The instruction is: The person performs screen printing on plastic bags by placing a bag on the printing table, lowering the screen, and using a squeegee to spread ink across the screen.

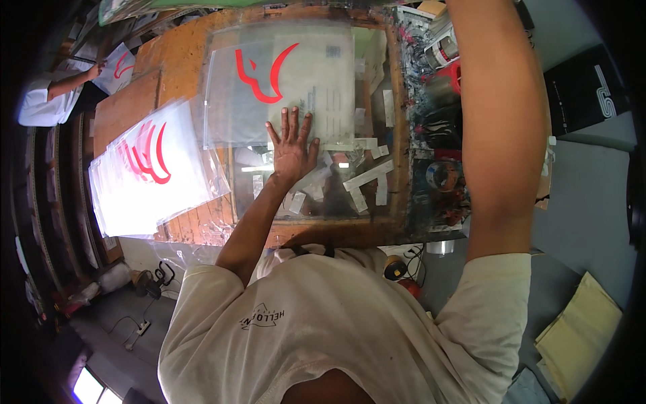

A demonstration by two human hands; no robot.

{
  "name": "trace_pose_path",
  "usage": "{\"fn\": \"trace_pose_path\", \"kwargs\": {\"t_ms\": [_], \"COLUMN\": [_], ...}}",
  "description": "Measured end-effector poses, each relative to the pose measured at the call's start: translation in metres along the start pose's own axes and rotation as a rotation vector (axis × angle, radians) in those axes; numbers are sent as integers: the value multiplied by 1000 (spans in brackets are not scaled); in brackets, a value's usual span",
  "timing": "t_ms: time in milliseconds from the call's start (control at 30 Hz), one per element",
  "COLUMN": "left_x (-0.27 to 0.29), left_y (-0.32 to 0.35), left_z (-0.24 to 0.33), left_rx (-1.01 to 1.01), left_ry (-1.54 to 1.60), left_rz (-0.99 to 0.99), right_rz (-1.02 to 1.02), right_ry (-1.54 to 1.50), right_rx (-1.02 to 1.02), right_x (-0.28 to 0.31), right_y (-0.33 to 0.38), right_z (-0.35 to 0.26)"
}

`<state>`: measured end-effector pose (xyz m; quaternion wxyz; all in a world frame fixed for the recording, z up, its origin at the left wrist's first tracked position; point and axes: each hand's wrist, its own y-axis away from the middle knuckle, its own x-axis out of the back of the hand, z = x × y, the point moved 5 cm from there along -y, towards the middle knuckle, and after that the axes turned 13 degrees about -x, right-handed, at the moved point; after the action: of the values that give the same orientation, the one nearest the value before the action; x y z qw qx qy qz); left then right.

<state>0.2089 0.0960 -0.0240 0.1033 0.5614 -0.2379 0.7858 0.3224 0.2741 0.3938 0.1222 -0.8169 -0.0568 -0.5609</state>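
My left hand lies with its fingers spread at the near edge of a clear plastic sheet that carries a red curved print. Under the hand is a glass-topped work surface with strips of pale tape stuck about on it. My right arm reaches up and forward past the top edge of the picture, so its hand is out of sight. To the left rests a fanned stack of printed sheets with the same red shape.
A wooden table surrounds the glass. Along its right side stand ink-smeared containers, a roll of tape and a red-handled item. At the far left another person holds a printed sheet, near a dark rack. A green edge crosses the top.
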Motion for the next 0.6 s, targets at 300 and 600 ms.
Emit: {"fn": "trace_pose_path", "kwargs": {"t_ms": [300,600], "left_x": [65,101], "left_y": [3,94], "left_z": [5,53], "left_rx": [156,1095], "left_ry": [450,2034], "left_rz": [175,530], "right_rz": [49,-114], "right_ry": [-150,7], "right_rx": [24,-9], "right_x": [-34,-253], "right_y": [40,219], "right_z": [-1,47]}}
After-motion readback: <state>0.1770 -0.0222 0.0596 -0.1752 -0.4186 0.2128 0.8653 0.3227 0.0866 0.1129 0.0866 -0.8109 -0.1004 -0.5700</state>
